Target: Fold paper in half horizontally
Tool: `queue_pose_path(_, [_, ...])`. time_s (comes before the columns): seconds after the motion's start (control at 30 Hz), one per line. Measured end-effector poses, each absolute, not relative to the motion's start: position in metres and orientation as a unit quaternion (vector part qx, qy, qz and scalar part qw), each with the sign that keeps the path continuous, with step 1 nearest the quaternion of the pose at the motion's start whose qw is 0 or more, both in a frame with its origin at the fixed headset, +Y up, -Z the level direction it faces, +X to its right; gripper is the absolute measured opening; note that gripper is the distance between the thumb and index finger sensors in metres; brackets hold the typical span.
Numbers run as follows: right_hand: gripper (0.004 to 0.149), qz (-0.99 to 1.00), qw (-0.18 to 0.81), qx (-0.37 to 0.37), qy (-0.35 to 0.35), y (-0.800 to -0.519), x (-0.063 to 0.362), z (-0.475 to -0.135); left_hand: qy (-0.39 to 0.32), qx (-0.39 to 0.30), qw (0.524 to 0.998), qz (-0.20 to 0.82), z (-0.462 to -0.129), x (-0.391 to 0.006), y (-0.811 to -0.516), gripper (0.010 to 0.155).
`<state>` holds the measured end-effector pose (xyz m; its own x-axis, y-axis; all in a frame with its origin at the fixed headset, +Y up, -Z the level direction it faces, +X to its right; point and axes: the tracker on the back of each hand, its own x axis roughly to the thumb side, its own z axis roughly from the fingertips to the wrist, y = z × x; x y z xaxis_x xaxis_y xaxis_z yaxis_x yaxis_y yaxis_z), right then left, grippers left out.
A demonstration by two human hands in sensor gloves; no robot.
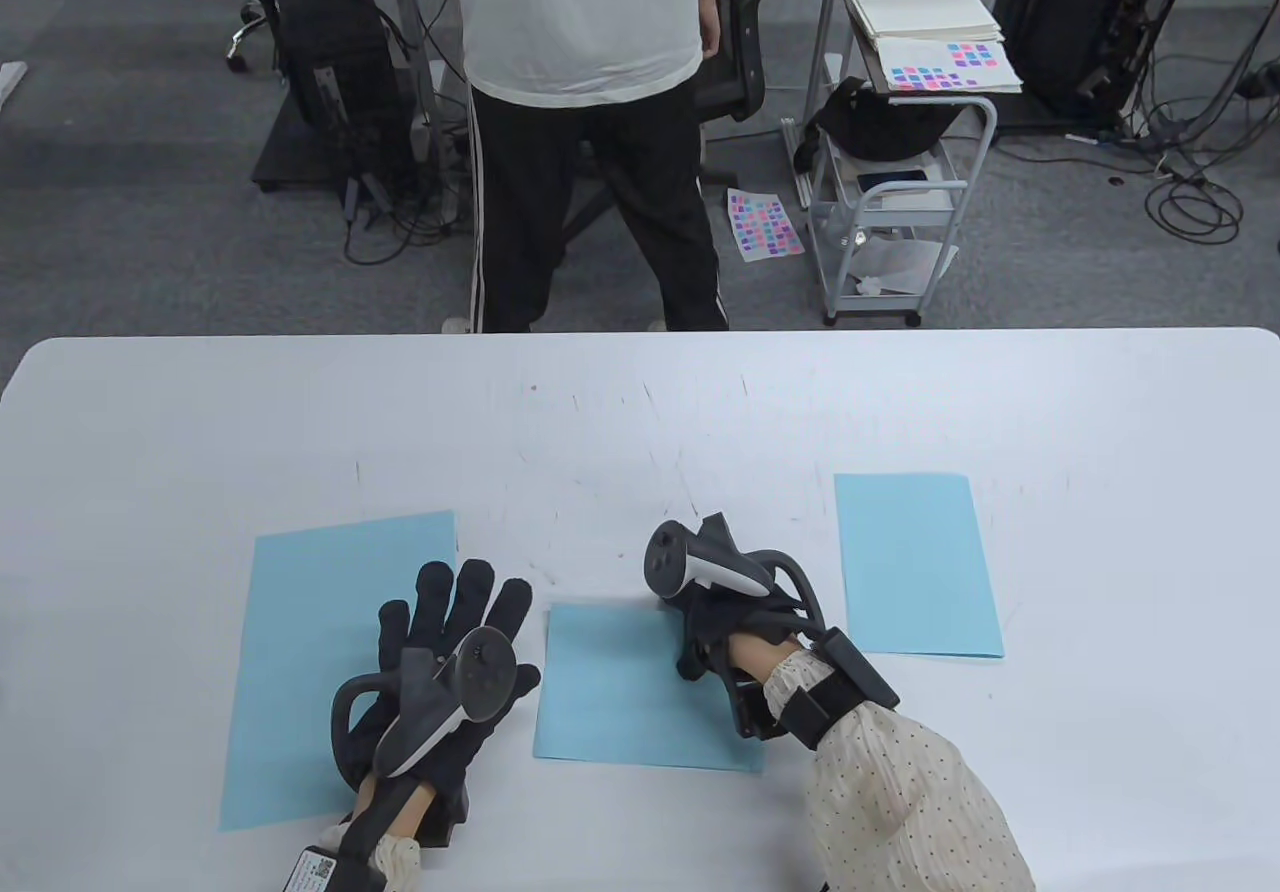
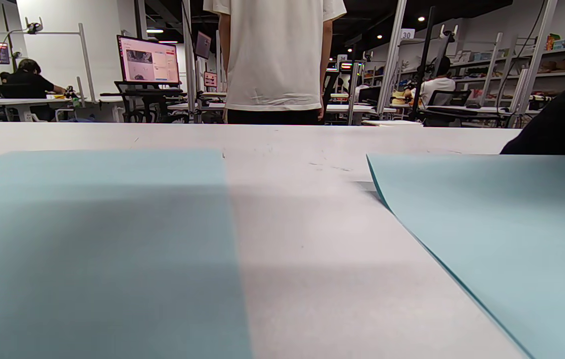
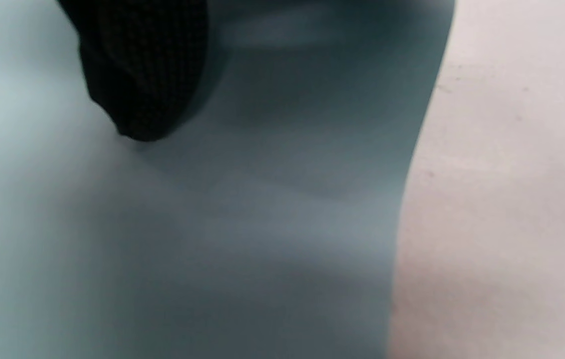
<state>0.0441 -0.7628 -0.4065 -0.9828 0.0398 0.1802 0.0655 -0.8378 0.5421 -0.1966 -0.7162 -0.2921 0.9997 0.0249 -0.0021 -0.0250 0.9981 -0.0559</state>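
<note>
Three light blue papers lie on the white table (image 1: 640, 402). My left hand (image 1: 455, 632) lies flat with fingers spread on the right part of the large left sheet (image 1: 300, 652), which also shows in the left wrist view (image 2: 93, 249). The middle paper (image 1: 620, 702) is smaller and looks folded; it also shows in the left wrist view (image 2: 511, 234). My right hand (image 1: 700, 637) presses on its top right corner. In the right wrist view a gloved fingertip (image 3: 142, 80) touches the blue paper (image 3: 212, 224). The rest of that hand's fingers are hidden under the tracker.
A third, narrow blue paper (image 1: 915, 562) lies to the right of my right hand. A person in a white shirt (image 1: 585, 12) stands just beyond the table's far edge. A small cart (image 1: 890, 192) stands behind on the right.
</note>
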Motion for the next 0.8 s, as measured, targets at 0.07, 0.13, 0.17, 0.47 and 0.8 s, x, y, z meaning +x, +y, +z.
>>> queue_pose_path(0.07, [0.067, -0.958, -0.005, -0.085, -0.272, -0.763, 0.046, -0.407, 0.001, -0.028, 1.0, 0.012, -0.292, -0.197, -0.716, 0.077])
queue_pose_path(0.13, [0.055, -0.962, -0.017, -0.072, -0.263, -0.763, 0.05, -0.407, 0.0, -0.027, 1.0, 0.012, -0.292, -0.197, -0.716, 0.077])
queue_pose_path(0.17, [0.05, -0.964, -0.025, -0.064, -0.256, -0.762, 0.052, -0.406, -0.001, -0.027, 1.0, 0.013, -0.292, -0.197, -0.716, 0.077])
queue_pose_path(0.47, [0.042, -0.95, -0.217, -0.009, -0.227, -0.724, 0.109, -0.407, -0.002, -0.027, 0.999, 0.019, -0.291, -0.2, -0.715, 0.077])
queue_pose_path(0.8, [0.043, -0.888, -0.42, 0.171, -0.078, -0.701, 0.217, -0.403, -0.004, -0.029, 0.999, 0.03, -0.29, -0.202, -0.716, 0.077])
